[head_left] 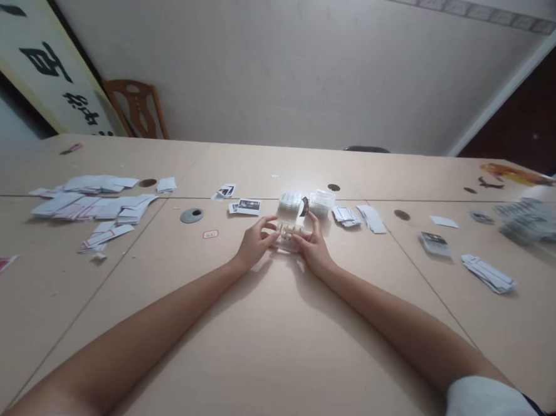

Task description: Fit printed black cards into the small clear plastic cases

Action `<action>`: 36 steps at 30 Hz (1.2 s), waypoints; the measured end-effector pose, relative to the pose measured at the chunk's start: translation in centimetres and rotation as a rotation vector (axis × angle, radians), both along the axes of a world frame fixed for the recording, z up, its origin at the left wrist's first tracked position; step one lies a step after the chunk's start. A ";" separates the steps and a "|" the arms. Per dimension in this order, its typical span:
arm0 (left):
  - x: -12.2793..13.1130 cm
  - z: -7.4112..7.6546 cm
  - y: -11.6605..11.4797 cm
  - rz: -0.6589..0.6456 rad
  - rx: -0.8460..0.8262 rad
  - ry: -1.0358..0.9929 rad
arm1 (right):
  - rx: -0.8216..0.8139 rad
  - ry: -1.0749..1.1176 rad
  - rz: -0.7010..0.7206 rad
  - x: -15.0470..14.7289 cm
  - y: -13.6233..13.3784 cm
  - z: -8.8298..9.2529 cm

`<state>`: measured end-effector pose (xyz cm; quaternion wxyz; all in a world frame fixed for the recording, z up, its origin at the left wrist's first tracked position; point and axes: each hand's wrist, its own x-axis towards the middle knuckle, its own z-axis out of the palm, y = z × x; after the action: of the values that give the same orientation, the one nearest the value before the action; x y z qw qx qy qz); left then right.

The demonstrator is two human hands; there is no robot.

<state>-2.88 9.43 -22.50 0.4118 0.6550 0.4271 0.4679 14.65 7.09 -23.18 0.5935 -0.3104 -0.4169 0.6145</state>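
Observation:
Both of my hands meet near the middle of the table around a small clear plastic box [288,236] with pale and gold-coloured bits inside. My left hand [256,241] grips its left end between thumb and fingers. The right end is in my right hand [317,247], the thumb lying on the box's face. A small dark curved strip [305,206] stands at my right index fingertip; whether the finger holds it I cannot tell. Just behind the box are two stacks of clear plastic cases, a left stack [290,201] and a right stack [322,201].
Left lie piles of white paper slips [90,206], a grey round cap [191,215] and a red-edged label [210,234]. Photo cards [248,207] are left of the stacks. Rightward are folded papers [346,216], a clear case [434,244], a paper bundle [488,273] and a case heap [531,222].

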 end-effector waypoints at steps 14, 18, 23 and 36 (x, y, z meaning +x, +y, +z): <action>0.8 0.9 -1.2 -0.046 -0.226 -0.140 | 0.148 -0.189 -0.482 0.7 0.0 0.7; 1.3 0.6 -2.1 -0.074 -0.305 -0.185 | 0.322 -0.263 -0.652 1.2 -0.3 1.5; 1.2 0.6 -1.9 -0.103 -0.350 -0.238 | 0.284 -0.247 -0.461 0.8 -0.7 1.8; 0.6 1.5 -1.9 -0.190 -0.422 -0.275 | 0.228 -0.443 -0.222 1.1 -0.6 0.8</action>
<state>-2.28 7.56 -20.98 0.6353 0.5223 0.3918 0.4123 15.73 6.53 -22.33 0.5827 -0.4124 -0.5664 0.4118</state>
